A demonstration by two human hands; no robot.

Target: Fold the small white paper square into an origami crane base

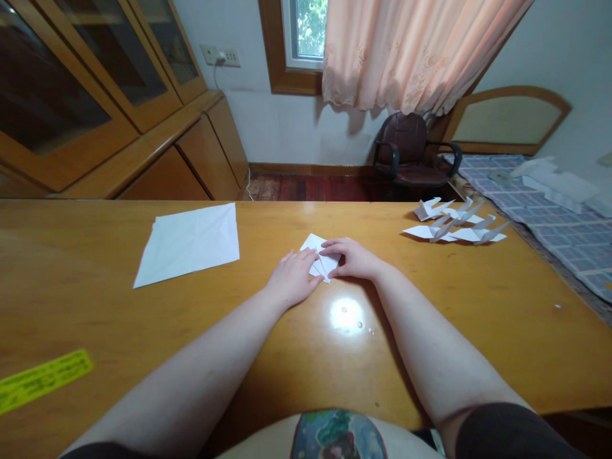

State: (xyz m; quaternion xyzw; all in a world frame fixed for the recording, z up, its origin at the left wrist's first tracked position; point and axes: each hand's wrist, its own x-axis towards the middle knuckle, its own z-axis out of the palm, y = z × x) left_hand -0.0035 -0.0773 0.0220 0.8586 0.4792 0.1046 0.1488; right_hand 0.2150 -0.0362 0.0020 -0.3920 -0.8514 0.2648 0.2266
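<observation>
A small folded sheet of white paper (315, 242) lies on the table in front of me, turned with one corner toward me, with crease lines and flaps meeting along its middle. My left hand (297, 275) holds its left side, fingers pressed on top and thumb by the near corner. On the right side, my right hand (352, 258) grips the paper between curved fingers at the upper edge and a thumb at the lower edge. The hands partly cover the left and right corners.
A larger creased white sheet (191, 245) lies left on the wooden table (296, 357). Several folded paper cranes (454, 220) stand at the far right. A yellow label (45, 381) sticks to the near left. Beyond are a brown armchair (406, 150) and a bed (540, 204).
</observation>
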